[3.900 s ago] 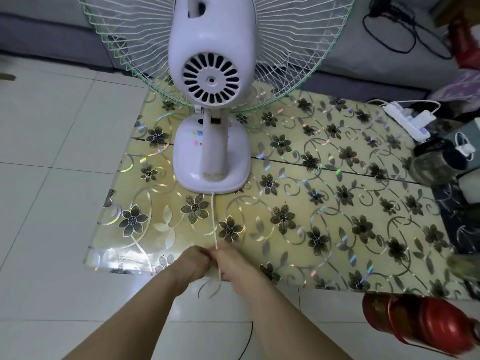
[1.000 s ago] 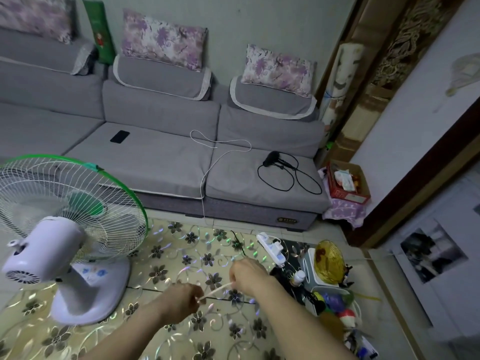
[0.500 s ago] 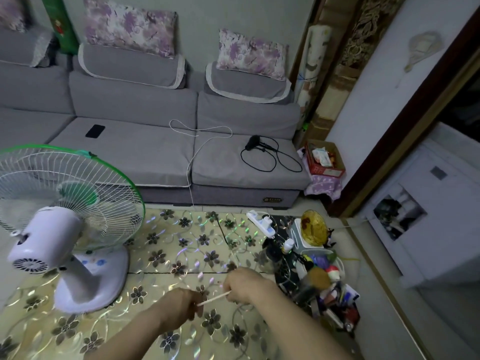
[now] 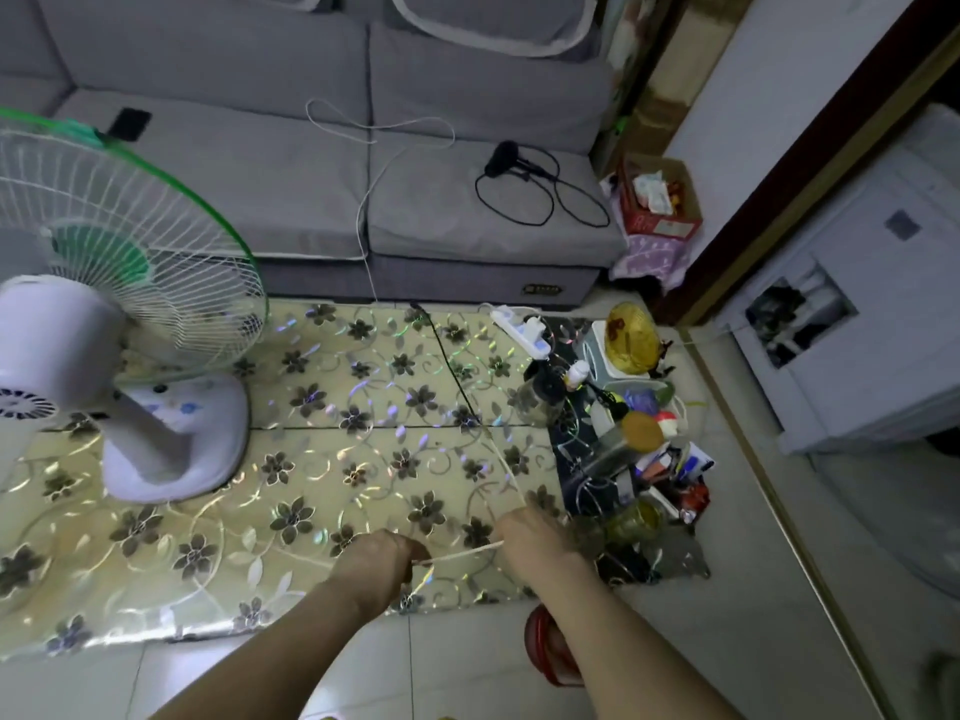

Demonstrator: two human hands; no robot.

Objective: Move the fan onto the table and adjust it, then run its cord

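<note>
A white fan (image 4: 119, 356) with a green-rimmed cage stands at the left of the low table (image 4: 311, 459), which has a flowered, shiny cover. Its thin white cord (image 4: 462, 552) is stretched between my two hands near the table's front edge. My left hand (image 4: 382, 561) pinches one end of that stretch. My right hand (image 4: 532, 537) grips the other, and from there the cord runs up across the table toward the white power strip (image 4: 522, 330) at the back right.
Jars, bottles and small clutter (image 4: 634, 439) crowd the table's right end. A grey sofa (image 4: 322, 163) with a black hair dryer (image 4: 506, 158) and a phone (image 4: 129, 123) lies behind. A red object (image 4: 545, 652) sits on the tiled floor below my right arm. A white cabinet (image 4: 852, 314) stands at right.
My view has tilted down and nearer to the table. Both hands have moved right along the front edge, still holding the cord, with a longer stretch now between them.
</note>
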